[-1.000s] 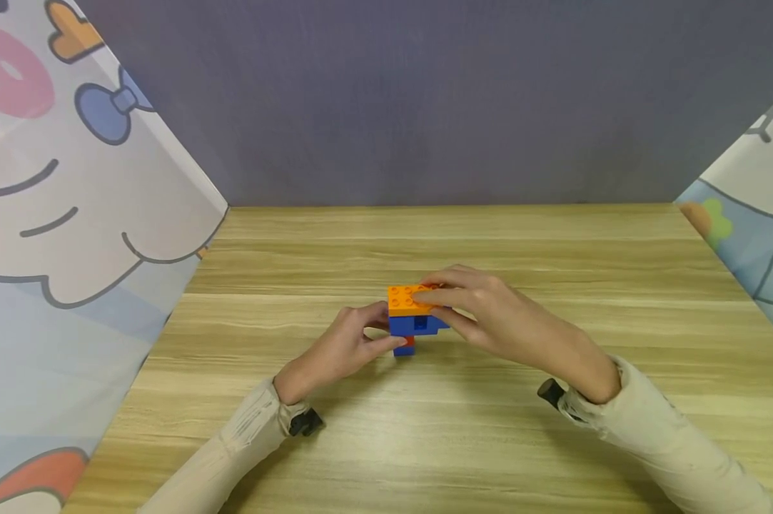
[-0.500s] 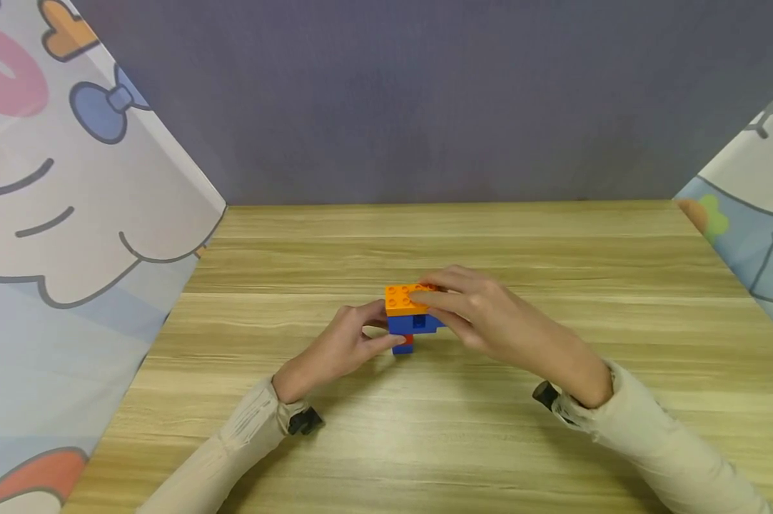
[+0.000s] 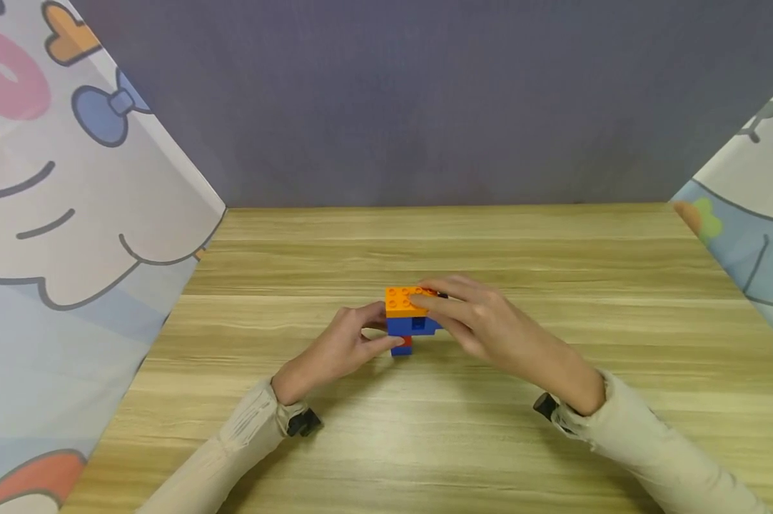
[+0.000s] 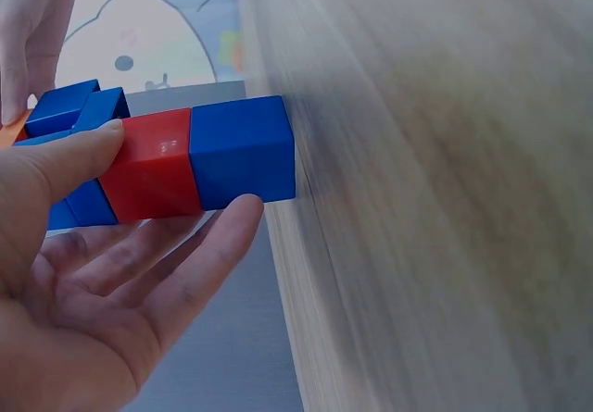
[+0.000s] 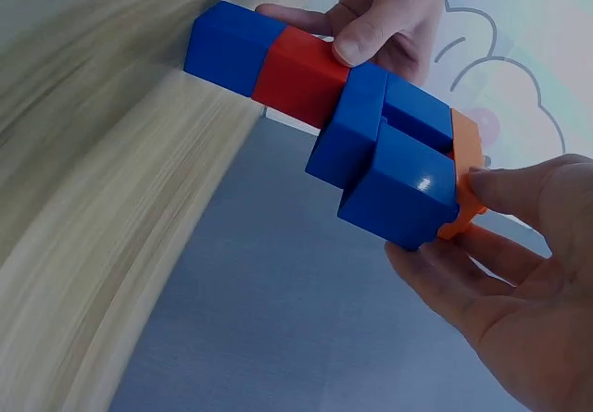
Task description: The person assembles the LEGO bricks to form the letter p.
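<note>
A stack of toy building bricks stands upright on the table in the head view. From the bottom up it has a blue brick [image 4: 243, 151], a red brick [image 4: 153, 164], further blue bricks [image 5: 403, 185] and an orange studded plate-like brick [image 3: 400, 303] on top. My left hand [image 3: 344, 348] grips the stack from the left, its thumb against the red and blue bricks and its fingers behind. From the right, my right hand [image 3: 489, 314] pinches the orange brick and the blue one below, with one finger lying across the studs. Its fingers hide the right end of the top.
The wood-grain table [image 3: 386, 442] spreads around the stack. Behind it rises a dark grey panel [image 3: 425, 100]. Cartoon-printed panels [image 3: 103, 193] flank the table on both sides. Each sleeve cuff carries a small black wrist camera [image 3: 304, 422].
Both hands keep their hold on the brick stack, which stays in place. My right wrist has shifted slightly left and down; the head view moves a little.
</note>
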`<state>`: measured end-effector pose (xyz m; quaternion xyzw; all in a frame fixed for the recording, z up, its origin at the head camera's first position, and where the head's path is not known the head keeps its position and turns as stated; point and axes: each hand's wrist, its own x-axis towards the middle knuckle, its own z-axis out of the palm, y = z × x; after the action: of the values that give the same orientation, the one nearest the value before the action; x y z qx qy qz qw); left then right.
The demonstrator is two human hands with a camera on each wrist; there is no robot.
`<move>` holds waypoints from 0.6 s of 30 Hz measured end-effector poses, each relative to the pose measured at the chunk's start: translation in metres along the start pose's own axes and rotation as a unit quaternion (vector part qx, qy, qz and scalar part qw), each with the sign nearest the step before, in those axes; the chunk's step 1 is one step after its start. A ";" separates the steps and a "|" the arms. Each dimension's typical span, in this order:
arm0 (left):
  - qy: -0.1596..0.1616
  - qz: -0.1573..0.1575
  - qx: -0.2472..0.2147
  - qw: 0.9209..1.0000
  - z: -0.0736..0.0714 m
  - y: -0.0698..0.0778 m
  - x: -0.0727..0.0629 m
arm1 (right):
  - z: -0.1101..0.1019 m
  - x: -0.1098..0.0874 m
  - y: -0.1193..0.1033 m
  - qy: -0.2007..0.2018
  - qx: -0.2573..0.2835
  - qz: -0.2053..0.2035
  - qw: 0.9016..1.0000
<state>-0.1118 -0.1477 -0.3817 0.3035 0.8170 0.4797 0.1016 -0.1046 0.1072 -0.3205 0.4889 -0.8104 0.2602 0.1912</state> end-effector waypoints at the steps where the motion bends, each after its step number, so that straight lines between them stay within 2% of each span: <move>1: -0.001 0.000 0.001 1.000 0.000 0.000 0.000 | 0.000 0.000 0.000 -0.001 0.000 0.000 1.000; 11: -0.008 0.009 0.025 1.000 0.004 -0.001 0.002 | -0.005 0.002 -0.001 -0.028 -0.016 -0.001 0.999; 18: -0.009 -0.002 0.036 0.999 0.007 -0.005 0.001 | -0.003 0.003 0.000 -0.030 0.002 0.008 1.000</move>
<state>-0.1117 -0.1437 -0.3890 0.3091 0.8334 0.4474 0.0987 -0.1059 0.1068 -0.3162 0.4899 -0.8193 0.2485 0.1642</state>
